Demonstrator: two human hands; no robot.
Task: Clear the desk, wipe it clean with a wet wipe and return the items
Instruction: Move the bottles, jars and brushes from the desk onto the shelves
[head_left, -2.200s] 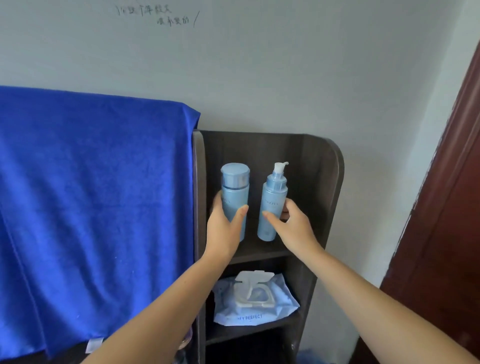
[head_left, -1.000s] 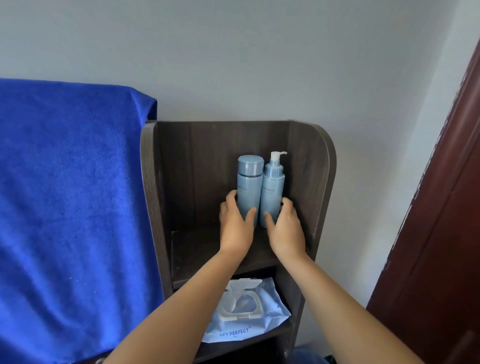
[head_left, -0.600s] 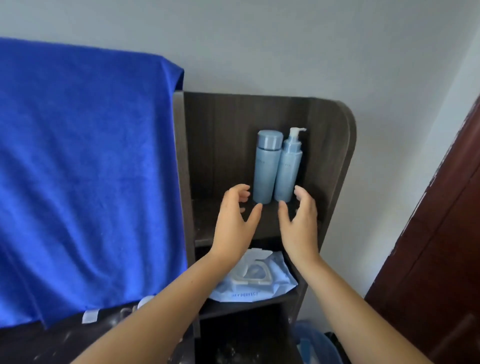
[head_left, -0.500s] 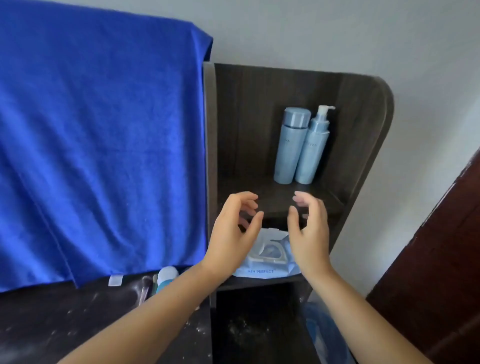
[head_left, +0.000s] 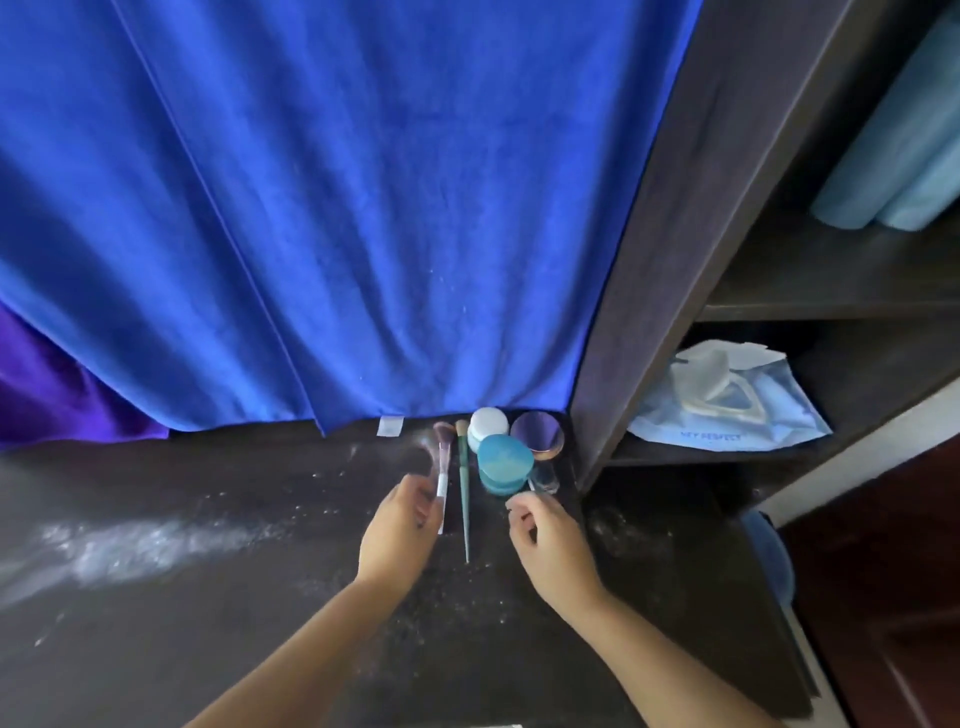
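— While the head view looks down at the dark surface (head_left: 156, 649), what lies at its left?

— A smear of white powder (head_left: 119, 551) runs across the left part, with finer specks scattered toward the middle. A blue cloth (head_left: 322, 208) hangs along the back edge.

— And the hands?

— The left hand (head_left: 397, 535) has its fingers curled round the handle of a pink-bristled brush (head_left: 441, 467), whose head points toward the back edge. Just right of it lies a teal-handled brush (head_left: 464, 493), untouched. The right hand (head_left: 550, 551) hovers near the surface's right edge; its fingers are loosely curled, and I cannot tell whether they touch anything.

— Where are the remaining items?

— Clustered in the back right corner: a white-lidded jar (head_left: 488, 423), a teal round jar (head_left: 505, 462) in front of it, a round mirrored compact (head_left: 537, 434) beside them, and a small clear piece (head_left: 545, 475) just ahead of the right fingertips.

— Further right?

— A dark shelf unit (head_left: 654, 260) stands against the surface. A wet wipe pack (head_left: 748, 410), flap open, lies on its lower shelf; two pale blue bottles (head_left: 893, 156) stand on the shelf above.
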